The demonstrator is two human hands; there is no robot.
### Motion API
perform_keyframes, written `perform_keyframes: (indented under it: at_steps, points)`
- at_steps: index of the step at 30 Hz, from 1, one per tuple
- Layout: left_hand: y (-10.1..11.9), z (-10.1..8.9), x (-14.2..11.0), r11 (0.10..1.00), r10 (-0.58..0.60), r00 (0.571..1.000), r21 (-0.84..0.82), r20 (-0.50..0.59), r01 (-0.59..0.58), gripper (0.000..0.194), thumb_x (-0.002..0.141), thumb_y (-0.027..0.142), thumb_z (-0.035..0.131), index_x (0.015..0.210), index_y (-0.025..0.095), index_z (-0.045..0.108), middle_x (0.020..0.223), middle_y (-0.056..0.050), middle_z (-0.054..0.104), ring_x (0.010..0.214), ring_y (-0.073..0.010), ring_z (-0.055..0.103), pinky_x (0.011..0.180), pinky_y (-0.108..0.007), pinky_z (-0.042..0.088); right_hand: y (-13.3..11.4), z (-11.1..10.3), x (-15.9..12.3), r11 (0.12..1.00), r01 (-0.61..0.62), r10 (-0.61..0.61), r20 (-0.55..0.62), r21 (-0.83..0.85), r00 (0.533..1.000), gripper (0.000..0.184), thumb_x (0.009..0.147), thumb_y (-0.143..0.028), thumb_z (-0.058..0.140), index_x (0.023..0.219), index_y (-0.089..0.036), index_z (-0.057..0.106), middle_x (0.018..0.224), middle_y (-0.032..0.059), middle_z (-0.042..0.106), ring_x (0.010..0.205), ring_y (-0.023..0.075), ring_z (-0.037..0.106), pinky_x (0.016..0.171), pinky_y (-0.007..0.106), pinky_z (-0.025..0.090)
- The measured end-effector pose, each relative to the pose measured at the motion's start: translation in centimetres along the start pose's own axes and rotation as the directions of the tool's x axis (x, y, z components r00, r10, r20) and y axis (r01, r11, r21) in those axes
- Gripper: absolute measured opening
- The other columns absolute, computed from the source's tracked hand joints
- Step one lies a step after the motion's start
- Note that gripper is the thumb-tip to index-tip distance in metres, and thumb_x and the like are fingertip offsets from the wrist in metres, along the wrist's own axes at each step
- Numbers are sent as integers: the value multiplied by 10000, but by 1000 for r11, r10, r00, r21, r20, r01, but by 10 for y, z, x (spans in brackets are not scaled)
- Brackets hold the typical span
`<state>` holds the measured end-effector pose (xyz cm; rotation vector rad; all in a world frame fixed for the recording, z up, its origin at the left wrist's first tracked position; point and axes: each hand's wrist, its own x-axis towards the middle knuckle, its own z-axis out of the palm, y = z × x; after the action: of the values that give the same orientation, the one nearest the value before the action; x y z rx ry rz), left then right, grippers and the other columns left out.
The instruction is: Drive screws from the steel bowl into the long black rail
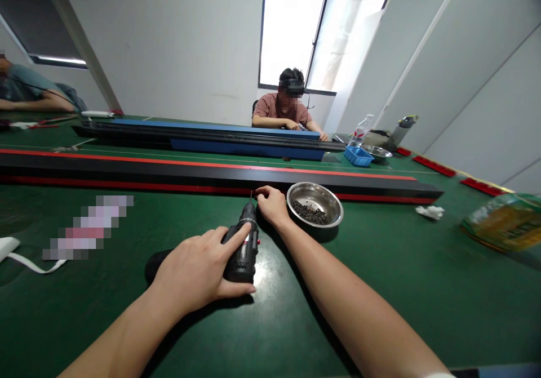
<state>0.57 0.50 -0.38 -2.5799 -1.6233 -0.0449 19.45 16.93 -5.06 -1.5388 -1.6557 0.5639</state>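
Observation:
My left hand (192, 265) is wrapped round a black cordless drill (244, 251) lying on its side. Its thin bit points away from me at the red lower face of a long black bar with red strips (198, 172). Beside the bit tip, my right hand (273, 204) has its fingers bent together against the bar's near side. Whatever they pinch is too small to make out. Just right of that hand stands a steel bowl (337, 212) with many small dark screws (310, 213) in it.
Behind the bar lie long black and blue bars (249, 148). A blue basket (358, 156) and a plastic bottle (362, 131) stand at the back right. Crumpled tissue (430, 212) and a yellow-green bag (505, 223) are on the right. A person (287, 105) sits opposite; another is far left.

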Motion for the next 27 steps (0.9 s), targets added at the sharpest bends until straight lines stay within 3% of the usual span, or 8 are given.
perform_keyframes:
  at_steps: [8, 12, 16, 20, 23, 27]
  points:
    - [-1, 0, 1, 999, 16, 1000, 40, 25, -17, 1062, 814, 888, 588, 1692, 362, 303, 1236, -130, 700, 979, -358, 752, 807, -449, 599, 0, 2, -2, 999, 51, -50, -22, 10, 998, 298, 912, -128, 584, 1063, -201, 831, 1112, 65, 834, 1090, 221, 772, 1057, 313, 549]
    - [-1, 0, 1, 999, 12, 1000, 40, 21, -12, 1063, 807, 887, 598, 1689, 373, 300, 1229, -127, 697, 976, -361, 753, 797, -450, 600, -1, 1, -8, 989, 139, -135, -78, 48, 988, 284, 919, -124, 565, 1021, -203, 818, 1063, 60, 832, 1018, 218, 776, 1007, 320, 561]
    - [1, 0, 2, 1000, 0, 1000, 24, 12, 0, 1047, 803, 850, 639, 1678, 366, 329, 1184, -116, 697, 959, -355, 753, 787, -443, 601, -4, -1, -18, 947, 315, -298, -185, 68, 936, 269, 920, -120, 539, 969, -202, 790, 1004, 52, 809, 927, 208, 753, 913, 314, 567]
    - [2, 0, 2, 1000, -2, 1000, 17, 10, 2, 1039, 808, 831, 648, 1679, 364, 330, 1196, -123, 696, 972, -362, 749, 786, -451, 600, -8, -2, -27, 906, 419, -401, -198, 60, 895, 251, 908, -125, 537, 970, -209, 766, 980, 49, 783, 892, 203, 729, 869, 309, 560]
    - [2, 0, 2, 1000, -3, 1000, 7, 13, 2, 1023, 820, 813, 651, 1680, 360, 333, 1225, -135, 699, 997, -369, 744, 805, -464, 602, -15, -2, -35, 895, 439, -417, -202, 80, 886, 252, 900, -128, 541, 990, -210, 762, 998, 51, 785, 912, 207, 729, 874, 315, 560]
    - [2, -1, -1, 1000, 11, 1000, -13, 23, -11, 1024, 837, 801, 644, 1693, 348, 314, 1264, -151, 699, 1016, -373, 738, 835, -483, 608, -30, -7, -54, 901, 388, -338, -247, 194, 908, 262, 932, -152, 523, 994, -219, 768, 983, 31, 809, 849, 188, 740, 830, 301, 570]
